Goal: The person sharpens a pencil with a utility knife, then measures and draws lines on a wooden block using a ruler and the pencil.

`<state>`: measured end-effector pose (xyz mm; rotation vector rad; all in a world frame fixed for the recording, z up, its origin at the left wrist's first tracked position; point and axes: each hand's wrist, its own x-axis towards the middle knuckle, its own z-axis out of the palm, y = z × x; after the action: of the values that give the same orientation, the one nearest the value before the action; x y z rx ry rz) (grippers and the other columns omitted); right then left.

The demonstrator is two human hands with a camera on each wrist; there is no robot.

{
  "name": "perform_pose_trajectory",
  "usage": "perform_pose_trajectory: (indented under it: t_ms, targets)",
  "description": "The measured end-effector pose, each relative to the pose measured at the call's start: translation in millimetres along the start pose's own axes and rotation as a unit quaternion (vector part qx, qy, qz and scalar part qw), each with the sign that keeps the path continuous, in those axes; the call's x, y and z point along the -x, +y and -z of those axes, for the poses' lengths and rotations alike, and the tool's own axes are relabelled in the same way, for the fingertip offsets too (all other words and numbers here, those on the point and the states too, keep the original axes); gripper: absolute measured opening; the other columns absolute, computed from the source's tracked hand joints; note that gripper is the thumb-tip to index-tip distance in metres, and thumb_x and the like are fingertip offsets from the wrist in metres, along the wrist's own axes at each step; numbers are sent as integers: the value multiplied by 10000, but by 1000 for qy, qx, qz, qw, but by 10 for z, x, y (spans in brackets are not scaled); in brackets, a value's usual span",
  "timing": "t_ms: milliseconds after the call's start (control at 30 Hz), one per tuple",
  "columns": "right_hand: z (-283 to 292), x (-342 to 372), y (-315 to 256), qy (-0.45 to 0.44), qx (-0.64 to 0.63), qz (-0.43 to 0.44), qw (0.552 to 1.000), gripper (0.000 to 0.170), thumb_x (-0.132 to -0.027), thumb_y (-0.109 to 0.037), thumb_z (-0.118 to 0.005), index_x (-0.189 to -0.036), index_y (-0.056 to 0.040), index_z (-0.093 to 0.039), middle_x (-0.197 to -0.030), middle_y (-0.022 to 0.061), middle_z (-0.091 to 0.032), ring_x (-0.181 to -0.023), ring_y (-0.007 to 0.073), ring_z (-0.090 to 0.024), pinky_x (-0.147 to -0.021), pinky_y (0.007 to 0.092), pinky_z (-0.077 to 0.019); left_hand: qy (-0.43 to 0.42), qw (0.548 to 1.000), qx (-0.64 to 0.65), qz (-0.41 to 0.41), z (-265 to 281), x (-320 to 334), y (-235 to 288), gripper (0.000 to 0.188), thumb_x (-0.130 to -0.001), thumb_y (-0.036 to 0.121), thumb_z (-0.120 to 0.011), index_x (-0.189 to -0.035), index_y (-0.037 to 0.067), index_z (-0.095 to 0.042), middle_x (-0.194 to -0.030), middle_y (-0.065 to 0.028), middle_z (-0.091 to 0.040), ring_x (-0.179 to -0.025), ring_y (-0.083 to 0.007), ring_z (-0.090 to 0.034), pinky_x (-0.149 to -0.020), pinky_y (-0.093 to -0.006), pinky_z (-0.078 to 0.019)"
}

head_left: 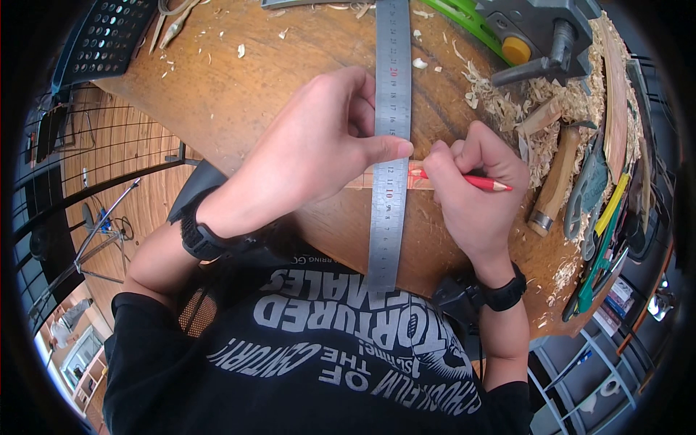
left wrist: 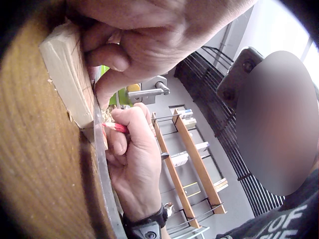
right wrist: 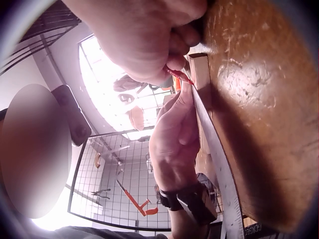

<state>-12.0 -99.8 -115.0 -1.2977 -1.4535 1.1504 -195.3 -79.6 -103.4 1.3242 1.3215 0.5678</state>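
A long steel ruler lies across a pale strip of wood on the wooden bench. My left hand holds the ruler down: its thumb stretches over the ruler's face while the other fingers curl at the left edge. In the left wrist view, those fingers are against the wood block. My right hand pinches a red pencil sharpened at both ends. One pencil tip meets the wood right beside the ruler's right edge, near the left thumb's tip.
A metal vise stands at the far right, with a green tool beside it. Wood shavings surround it. A wooden-handled tool and several other hand tools line the bench's right side. A black perforated holder sits at upper left.
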Motion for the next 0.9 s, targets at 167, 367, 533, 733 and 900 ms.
perform_pose_trajectory:
  t_ms: [167, 367, 533, 733, 900]
  targets:
    - [8, -7, 5, -10, -1, 25, 1000, 341, -741, 61, -639, -604, -35, -342, -549, -45, -333, -564, 7, -325, -472, 209, -294, 2, 1000, -6, -4, 6, 4, 9, 304, -786, 37, -755, -1011, -18, -558, -766, 2, -616, -703, -51, -574, -633, -201, -465]
    - [20, -2, -58, -61, 42, 13, 997, 342, -736, 62, -641, -600, -33, -343, -552, -42, -352, -563, 4, -364, -482, 204, -322, -1, 1000, -13, -5, 10, -4, -10, 322, -783, 34, -757, -1026, -23, -553, -768, 0, -613, -707, -53, -575, -641, -202, -468]
    - [6, -26, -70, -21, -13, -5, 1000, 332, -729, 58, -636, -594, -29, -345, -545, -35, -346, -560, 4, -365, -481, 204, -317, -2, 1000, -4, -6, 4, 4, -2, 320, -787, 30, -752, -1031, -23, -552, -766, 2, -611, -708, -54, -575, -642, -203, -468]
    - [35, -13, -1, -46, 32, 23, 998, 323, -761, 59, -622, -609, -37, -353, -559, -47, -361, -565, 6, -344, -479, 213, -292, -1, 1000, -18, -2, 12, 3, 6, 320, -788, 29, -749, -1033, -24, -550, -769, -3, -615, -707, -55, -578, -643, -206, -470]
    - [-3, -26, -41, 2, -20, -35, 999, 321, -783, 37, -627, -620, -43, -363, -553, -59, -354, -559, 3, -323, -480, 215, -275, -4, 1000, -6, 1, 10, 4, 16, 319, -789, 29, -747, -1032, -23, -547, -769, -5, -617, -707, -55, -579, -642, -205, -471]
